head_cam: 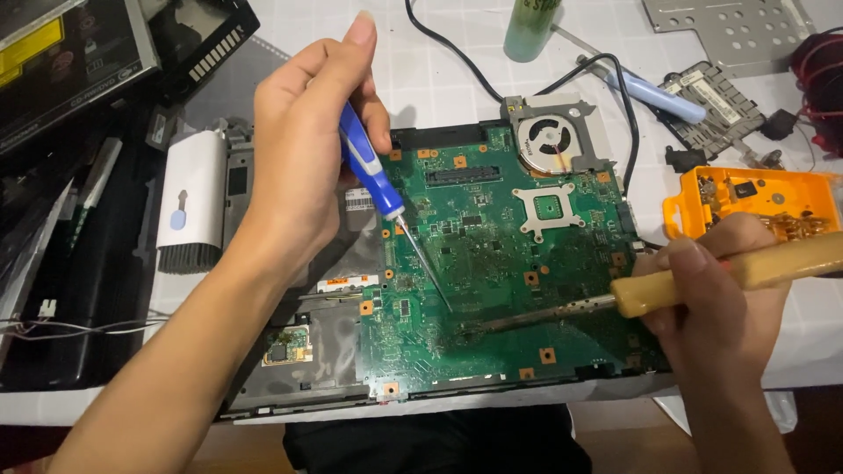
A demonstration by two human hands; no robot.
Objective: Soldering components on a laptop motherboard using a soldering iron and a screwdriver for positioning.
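Note:
A green laptop motherboard (500,263) lies in an opened black laptop base on the table. My left hand (303,149) grips a blue and white screwdriver (373,171), its thin shaft slanting down to the board's lower middle. My right hand (716,290) holds a soldering iron with a yellow wooden handle (729,276); its metal tip (527,318) lies low across the board and meets the screwdriver tip near the lower middle. A cooling fan (549,140) sits at the board's top right corner.
A white cleaning brush (189,197) lies left of the board. An orange bit case (755,197), a blue-handled tool (654,95), a metal bracket (724,26), a green can (529,28) and black cables stand behind. Black laptop parts pile at the left.

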